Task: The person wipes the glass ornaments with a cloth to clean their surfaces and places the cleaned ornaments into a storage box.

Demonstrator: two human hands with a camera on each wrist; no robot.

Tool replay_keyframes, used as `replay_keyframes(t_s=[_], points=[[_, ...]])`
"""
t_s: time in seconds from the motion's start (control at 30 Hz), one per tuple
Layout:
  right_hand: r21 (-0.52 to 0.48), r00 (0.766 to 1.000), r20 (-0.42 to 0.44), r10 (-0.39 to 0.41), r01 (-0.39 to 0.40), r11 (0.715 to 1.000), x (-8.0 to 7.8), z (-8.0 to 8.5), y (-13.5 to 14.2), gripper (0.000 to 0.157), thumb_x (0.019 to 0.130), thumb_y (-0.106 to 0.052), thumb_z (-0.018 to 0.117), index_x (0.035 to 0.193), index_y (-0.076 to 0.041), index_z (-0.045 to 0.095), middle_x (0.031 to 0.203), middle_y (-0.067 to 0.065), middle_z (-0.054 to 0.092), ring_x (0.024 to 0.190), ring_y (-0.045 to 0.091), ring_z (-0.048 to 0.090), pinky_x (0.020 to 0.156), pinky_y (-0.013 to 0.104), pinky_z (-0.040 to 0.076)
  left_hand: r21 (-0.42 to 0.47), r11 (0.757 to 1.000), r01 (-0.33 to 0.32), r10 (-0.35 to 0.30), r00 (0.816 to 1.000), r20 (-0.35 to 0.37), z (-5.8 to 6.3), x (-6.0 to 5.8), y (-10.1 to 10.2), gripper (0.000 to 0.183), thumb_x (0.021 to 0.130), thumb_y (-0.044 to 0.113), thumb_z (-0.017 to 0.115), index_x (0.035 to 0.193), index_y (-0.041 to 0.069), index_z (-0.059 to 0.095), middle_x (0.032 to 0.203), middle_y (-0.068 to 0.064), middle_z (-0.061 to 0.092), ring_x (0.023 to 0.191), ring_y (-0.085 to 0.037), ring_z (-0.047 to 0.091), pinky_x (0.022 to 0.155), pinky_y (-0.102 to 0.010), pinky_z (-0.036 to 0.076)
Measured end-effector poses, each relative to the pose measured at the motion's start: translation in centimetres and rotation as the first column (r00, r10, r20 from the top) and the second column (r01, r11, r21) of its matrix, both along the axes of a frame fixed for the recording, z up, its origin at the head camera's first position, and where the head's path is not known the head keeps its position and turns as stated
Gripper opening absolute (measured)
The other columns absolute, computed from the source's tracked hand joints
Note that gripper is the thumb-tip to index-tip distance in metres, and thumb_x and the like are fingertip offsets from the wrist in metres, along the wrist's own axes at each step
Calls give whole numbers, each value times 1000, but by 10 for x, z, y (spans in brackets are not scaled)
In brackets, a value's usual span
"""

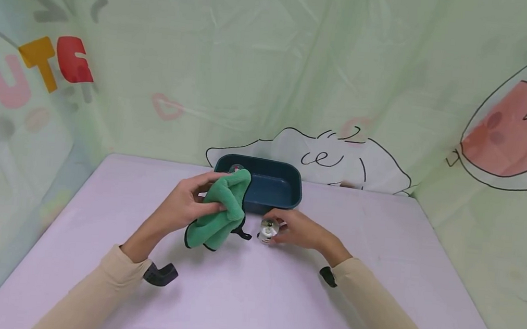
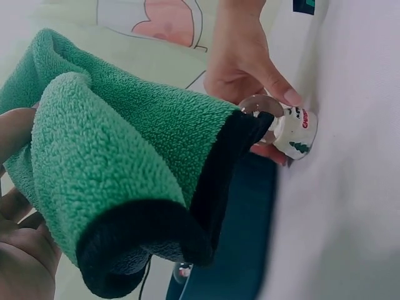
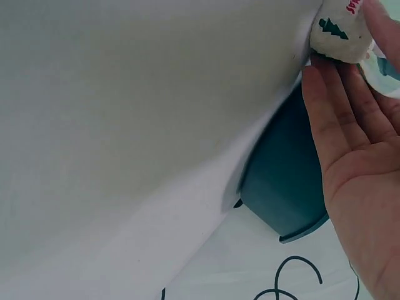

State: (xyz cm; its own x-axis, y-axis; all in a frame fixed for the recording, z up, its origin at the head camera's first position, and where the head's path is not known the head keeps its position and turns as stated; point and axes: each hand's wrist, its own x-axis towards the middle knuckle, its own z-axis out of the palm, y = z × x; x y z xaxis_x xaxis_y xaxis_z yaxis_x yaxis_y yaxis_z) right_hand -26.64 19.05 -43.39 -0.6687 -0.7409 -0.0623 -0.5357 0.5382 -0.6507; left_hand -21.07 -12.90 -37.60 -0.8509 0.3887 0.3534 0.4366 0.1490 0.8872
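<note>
My left hand (image 1: 186, 200) pinches a folded green towel (image 1: 229, 195) with black edging, held up in front of the bin. A black strap (image 1: 241, 231) hangs from the cloth. To the right, my right hand (image 1: 302, 229) holds a small snow globe (image 1: 269, 230) between thumb and fingers, low at the tabletop. The left wrist view shows the globe's clear dome (image 2: 261, 111) and its white base (image 2: 297, 132) with red lettering and a green tree. In the right wrist view only part of that base (image 3: 340, 34) appears, beside the thumb and fingers.
A dark blue rectangular bin (image 1: 274, 206) stands at the back of the table (image 1: 357, 220), just beyond both hands. Inside its left end sits a small round thing (image 1: 236, 168), partly covered by the towel. A printed curtain (image 1: 271, 71) rises behind the table and along its sides.
</note>
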Motion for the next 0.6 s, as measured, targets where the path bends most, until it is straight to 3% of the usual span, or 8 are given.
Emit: replay_keyframes(t_s=[0.3, 0.6], points=[[13, 1000, 23, 14, -14, 1000, 4, 4, 3, 44, 83, -19, 86, 121, -18, 65, 111, -12, 67, 107, 11, 61, 98, 41, 54, -11, 1000, -7, 7, 1000, 11, -3, -1, -1, 59, 88, 13, 81, 142, 23, 59, 134, -4, 63, 113, -24, 65, 92, -36, 58], [-155, 996, 54, 68, -59, 986, 13, 27, 8, 40, 87, -18, 82, 120, -26, 62, 110, -8, 67, 110, 14, 65, 98, 44, 54, 14, 1000, 13, -13, 1000, -19, 1, -2, 1, 58, 88, 12, 81, 141, 23, 59, 135, -2, 63, 114, -23, 65, 92, -37, 58]])
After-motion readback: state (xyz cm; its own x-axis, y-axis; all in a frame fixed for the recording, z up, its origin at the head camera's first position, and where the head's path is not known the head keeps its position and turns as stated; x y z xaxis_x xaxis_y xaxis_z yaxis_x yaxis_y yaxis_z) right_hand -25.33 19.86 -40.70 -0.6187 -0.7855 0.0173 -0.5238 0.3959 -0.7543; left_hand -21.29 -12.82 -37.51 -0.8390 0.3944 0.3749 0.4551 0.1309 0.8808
